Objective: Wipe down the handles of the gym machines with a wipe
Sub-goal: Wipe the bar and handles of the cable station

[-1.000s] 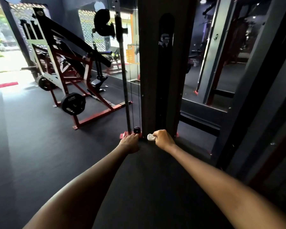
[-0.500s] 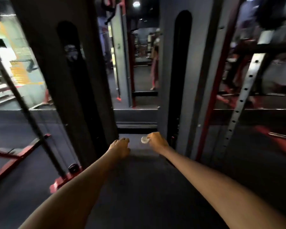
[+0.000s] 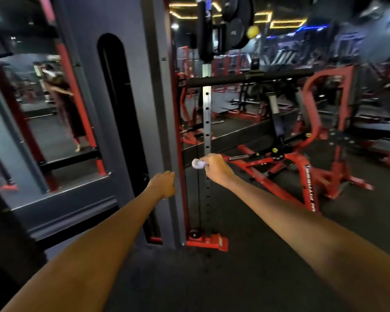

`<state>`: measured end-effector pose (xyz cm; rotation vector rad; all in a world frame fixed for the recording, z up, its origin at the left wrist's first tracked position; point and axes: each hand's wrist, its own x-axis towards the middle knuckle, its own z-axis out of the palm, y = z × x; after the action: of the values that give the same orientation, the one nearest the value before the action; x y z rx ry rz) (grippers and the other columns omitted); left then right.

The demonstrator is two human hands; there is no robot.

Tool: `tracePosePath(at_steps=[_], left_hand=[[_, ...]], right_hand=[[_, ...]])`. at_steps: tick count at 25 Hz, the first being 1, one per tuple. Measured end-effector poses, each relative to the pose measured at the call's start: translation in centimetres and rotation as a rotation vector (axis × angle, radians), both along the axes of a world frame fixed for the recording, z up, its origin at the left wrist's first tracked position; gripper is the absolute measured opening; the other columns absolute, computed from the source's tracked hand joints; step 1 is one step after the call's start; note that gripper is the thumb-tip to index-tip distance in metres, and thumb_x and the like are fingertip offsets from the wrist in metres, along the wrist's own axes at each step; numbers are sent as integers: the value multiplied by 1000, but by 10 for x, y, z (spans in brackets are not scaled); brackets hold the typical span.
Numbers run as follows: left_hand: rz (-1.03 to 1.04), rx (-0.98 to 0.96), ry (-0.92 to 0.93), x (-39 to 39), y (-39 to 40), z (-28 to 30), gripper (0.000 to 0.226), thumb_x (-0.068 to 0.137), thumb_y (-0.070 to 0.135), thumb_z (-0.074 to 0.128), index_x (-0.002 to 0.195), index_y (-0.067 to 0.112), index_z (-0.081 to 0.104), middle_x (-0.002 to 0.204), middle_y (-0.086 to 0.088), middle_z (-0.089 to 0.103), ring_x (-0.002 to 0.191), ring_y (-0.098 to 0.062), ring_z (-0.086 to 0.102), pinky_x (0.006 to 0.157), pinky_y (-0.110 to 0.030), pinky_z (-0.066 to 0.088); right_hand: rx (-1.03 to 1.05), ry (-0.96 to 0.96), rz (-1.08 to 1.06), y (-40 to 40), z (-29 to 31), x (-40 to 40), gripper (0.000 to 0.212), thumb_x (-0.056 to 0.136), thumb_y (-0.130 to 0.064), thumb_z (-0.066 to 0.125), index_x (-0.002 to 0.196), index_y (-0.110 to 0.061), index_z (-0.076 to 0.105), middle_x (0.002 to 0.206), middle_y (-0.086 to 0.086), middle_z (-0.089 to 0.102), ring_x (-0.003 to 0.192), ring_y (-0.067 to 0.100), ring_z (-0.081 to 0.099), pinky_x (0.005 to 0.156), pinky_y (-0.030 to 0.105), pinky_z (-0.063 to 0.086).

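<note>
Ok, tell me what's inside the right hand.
The right hand grips a crumpled white wipe; one end pokes out past the fingers. The rest is hidden in the fist.

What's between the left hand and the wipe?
In the head view, the red upright and a dark cable stand between the left hand and the wipe held by the right hand.

I see a dark rubber floor (image 3: 245,278) carrying the grey cable tower (image 3: 131,109), whose red foot plate (image 3: 208,242) sits flat on it. A red machine frame (image 3: 302,174) stands on it farther right.
</note>
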<state>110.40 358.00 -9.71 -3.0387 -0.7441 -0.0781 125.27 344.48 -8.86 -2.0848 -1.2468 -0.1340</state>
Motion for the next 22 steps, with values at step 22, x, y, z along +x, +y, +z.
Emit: tracePosePath(at_steps=[22], left_hand=[[-65,150,-830,241,100,180,66,88,24,61,144,7,30,154,-14,23,142,-29,23,118,-45,17]], right_hand=[[546,-436,-113,87,168,240,34,86,5,50,117,-3,63,111,15,67,102,25,62,89,32,51]])
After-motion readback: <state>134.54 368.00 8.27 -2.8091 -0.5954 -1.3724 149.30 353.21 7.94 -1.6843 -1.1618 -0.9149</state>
